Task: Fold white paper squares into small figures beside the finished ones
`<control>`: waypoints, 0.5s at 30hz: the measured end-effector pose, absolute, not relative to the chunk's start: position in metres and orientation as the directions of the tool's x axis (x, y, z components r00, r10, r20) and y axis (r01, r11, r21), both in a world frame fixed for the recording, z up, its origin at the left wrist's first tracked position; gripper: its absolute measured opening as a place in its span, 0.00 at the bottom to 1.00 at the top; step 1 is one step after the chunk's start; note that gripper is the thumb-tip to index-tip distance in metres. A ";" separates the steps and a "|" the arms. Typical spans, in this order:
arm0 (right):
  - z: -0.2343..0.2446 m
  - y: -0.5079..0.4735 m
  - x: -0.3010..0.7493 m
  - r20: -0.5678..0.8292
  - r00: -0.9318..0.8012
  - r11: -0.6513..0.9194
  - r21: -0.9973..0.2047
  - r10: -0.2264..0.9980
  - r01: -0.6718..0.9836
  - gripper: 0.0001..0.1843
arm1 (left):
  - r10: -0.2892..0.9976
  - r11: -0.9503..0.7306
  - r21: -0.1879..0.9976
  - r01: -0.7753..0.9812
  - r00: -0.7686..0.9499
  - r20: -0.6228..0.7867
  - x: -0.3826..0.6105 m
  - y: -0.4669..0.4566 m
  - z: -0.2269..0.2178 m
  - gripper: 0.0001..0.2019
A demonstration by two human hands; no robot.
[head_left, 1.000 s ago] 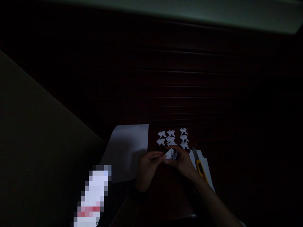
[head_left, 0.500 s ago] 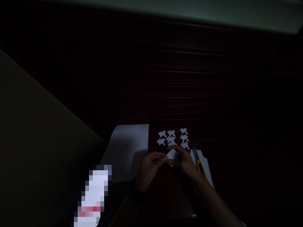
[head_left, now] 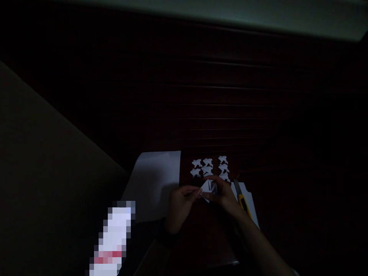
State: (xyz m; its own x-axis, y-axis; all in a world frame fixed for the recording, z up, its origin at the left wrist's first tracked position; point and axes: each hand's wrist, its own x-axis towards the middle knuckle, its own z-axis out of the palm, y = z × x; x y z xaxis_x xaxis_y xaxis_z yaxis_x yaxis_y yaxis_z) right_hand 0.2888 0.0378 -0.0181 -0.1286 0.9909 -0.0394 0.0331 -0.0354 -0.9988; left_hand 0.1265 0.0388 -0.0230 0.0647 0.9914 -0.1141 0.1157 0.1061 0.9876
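Between my two hands is a small piece of folded white paper (head_left: 207, 188), pointed at the top and creased. My left hand (head_left: 181, 203) pinches its left corner between thumb and fingers. On the other side my right hand (head_left: 225, 195) grips it, the index finger over the top edge and the thumb across the lower front. Just beyond the hands lie several small folded paper figures (head_left: 223, 168) in loose columns; the nearest are partly hidden by my right hand.
Large white paper sheets (head_left: 155, 172) lie to the left. A yellow utility knife (head_left: 243, 203) rests on smaller white paper (head_left: 254, 212) at the right. A bright pixelated shape (head_left: 112, 237) stands at lower left. The dark reddish table (head_left: 207, 237) is dimly lit.
The folded paper has tilted slightly between my fingers and shifted a little to the left. Both hands keep their hold, and the things on the table have not moved.
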 end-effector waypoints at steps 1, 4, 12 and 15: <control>-0.015 0.037 0.290 -0.032 -0.140 -0.028 -0.999 0.990 0.032 0.26 | 0.991 0.114 0.987 0.118 0.050 -0.120 0.126 0.039 -0.024 0.11; -0.003 0.034 0.295 -0.038 -0.199 -0.045 -0.999 0.979 -0.028 0.30 | 0.986 0.164 0.982 0.097 0.005 -0.165 0.122 0.041 -0.024 0.13; -0.007 0.040 0.306 -0.007 -0.288 0.005 -0.999 0.957 0.042 0.25 | 0.976 0.176 0.983 0.048 0.119 -0.180 0.117 0.043 -0.022 0.12; -0.012 0.039 0.302 -0.001 -0.289 0.051 -0.984 0.957 0.172 0.25 | 0.977 0.113 0.988 0.106 0.169 -0.129 0.119 0.042 -0.023 0.10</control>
State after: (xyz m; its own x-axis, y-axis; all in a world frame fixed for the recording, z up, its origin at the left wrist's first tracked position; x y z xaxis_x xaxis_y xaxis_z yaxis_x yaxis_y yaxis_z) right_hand 0.3019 0.0392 -0.0120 -0.2890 0.9573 -0.0009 0.1722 0.0511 -0.9837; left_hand 0.1194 0.0419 -0.0234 0.1686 0.9771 -0.1295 0.1058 0.1126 0.9880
